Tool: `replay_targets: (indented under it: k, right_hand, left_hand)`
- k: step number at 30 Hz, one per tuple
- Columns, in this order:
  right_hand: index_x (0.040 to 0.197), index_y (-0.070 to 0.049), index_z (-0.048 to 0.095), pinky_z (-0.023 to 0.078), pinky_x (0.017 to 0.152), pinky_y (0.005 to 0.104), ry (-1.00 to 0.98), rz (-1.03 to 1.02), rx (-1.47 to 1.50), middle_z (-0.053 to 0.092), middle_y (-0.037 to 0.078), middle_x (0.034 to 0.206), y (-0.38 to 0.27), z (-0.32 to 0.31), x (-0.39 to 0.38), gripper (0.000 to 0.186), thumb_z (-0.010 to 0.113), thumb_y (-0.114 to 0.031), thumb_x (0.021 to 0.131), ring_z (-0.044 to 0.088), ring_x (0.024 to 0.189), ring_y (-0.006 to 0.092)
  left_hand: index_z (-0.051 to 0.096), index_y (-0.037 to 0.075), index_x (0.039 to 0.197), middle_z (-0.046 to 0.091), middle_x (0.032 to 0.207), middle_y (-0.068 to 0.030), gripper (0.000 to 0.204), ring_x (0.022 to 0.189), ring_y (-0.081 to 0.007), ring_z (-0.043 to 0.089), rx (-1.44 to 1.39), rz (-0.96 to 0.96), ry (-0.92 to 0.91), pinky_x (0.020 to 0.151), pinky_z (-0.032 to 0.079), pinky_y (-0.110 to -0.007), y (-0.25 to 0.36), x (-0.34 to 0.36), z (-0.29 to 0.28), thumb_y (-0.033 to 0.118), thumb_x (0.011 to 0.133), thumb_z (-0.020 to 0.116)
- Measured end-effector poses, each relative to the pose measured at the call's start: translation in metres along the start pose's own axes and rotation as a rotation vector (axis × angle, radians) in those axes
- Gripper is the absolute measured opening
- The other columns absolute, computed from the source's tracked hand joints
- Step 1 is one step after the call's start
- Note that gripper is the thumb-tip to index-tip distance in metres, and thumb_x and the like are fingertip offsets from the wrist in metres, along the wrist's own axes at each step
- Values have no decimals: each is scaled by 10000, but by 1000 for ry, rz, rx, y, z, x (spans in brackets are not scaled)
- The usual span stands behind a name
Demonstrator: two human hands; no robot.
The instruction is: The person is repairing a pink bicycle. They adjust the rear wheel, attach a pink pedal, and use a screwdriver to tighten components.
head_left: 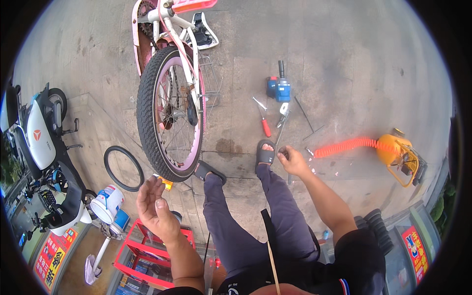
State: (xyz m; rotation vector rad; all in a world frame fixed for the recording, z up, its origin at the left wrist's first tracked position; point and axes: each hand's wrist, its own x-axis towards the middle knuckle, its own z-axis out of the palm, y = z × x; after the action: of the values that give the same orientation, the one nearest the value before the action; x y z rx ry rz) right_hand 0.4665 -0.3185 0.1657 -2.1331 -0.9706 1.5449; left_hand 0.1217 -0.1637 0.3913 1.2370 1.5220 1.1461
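A pink and white bicycle (169, 27) stands upside down in front of me. Its near wheel (146, 105) has a knobby black tyre and a pink rim. Just below this wheel, my left hand (158, 209) is raised with the palm up and fingers apart, holding nothing. My right hand (293, 161) is beside my right sandal (265, 153), its fingertips curled together. A thin metal rod (281, 129) ends near those fingertips; whether they grip it is unclear. On the ground ahead lie a blue cordless impact wrench (280, 89) and a red-handled screwdriver (266, 128).
A black tyre (105, 164) lies at left, near a parked scooter (42, 132) and white bucket (107, 204). A red rack (129, 244) stands by my left forearm. An orange coiled hose (344, 145) runs to a yellow compressor (393, 147). A T-shaped bar (305, 115) lies ahead.
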Motion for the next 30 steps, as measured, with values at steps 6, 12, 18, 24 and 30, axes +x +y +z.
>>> replay_targets:
  k: [6,12,18,24,30]
  right_hand:
    - [1008,11,636,544,701,356,108,-97,19,696,141,829,-58,-73,45,223,691,-192,934,680,731,219]
    - [1013,12,627,526,692,299,172,-193,54,681,78,831,-156,-113,94,178,673,-150,955,633,730,132]
    - [1018,8,634,511,677,265,176,-247,-37,666,44,830,-241,-138,142,152,673,-127,961,608,733,85]
    - [1024,6,636,491,674,240,176,-272,-70,648,10,838,-299,-166,186,149,670,-129,969,570,720,67]
    - [1044,3,636,477,671,230,167,-319,-182,629,-16,860,-357,-214,223,152,666,-133,984,546,735,51]
  left_hand:
    - [510,-38,1368,582,1350,-203,513,1183,-268,620,-226,-237,-228,1025,488,-387,29,5,77,78,912,713]
    - [532,-23,1351,621,1304,-173,441,1117,-235,646,-316,-340,-158,957,526,-355,8,62,123,96,950,671]
    - [495,-14,1395,640,1267,-135,445,999,-216,672,-716,-706,167,850,551,-346,-6,185,191,110,986,620]
    - [261,93,1560,625,1273,-136,687,854,-203,665,-759,-720,310,752,531,-359,-52,264,241,103,974,620]
    - [155,137,1590,620,1218,-166,723,838,-203,655,-643,-786,307,701,554,-342,-66,314,263,0,968,498]
